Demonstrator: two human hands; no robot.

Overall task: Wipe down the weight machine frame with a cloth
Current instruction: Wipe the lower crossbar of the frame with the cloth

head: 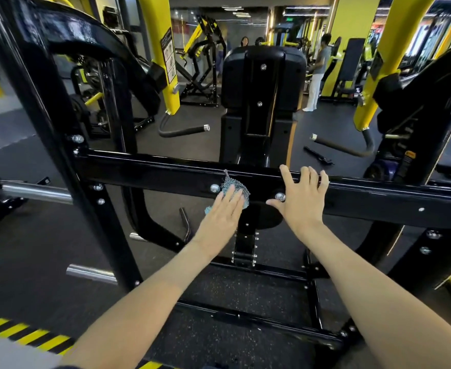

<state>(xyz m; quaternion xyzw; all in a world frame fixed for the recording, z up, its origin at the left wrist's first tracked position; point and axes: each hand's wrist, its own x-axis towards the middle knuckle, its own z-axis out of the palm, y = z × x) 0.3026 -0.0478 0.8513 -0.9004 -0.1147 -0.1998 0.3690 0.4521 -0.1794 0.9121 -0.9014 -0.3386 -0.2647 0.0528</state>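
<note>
A glossy black horizontal crossbar (152,174) of the weight machine frame runs across the middle of the view, studded with chrome bolts. My left hand (223,211) presses a small blue-grey cloth (239,189) flat against the front face of this bar, fingers straight. To its right my right hand (303,198) rests on the same bar, fingers hooked over the top edge and thumb spread below, beside a chrome bolt (279,196).
Behind the bar stands the machine's black padded seat back (263,78). Black uprights (45,107) and yellow arms (163,54) flank it. A chrome weight peg (37,193) juts out at left. People stand among machines at the back. Yellow-black hazard tape (21,334) marks the floor.
</note>
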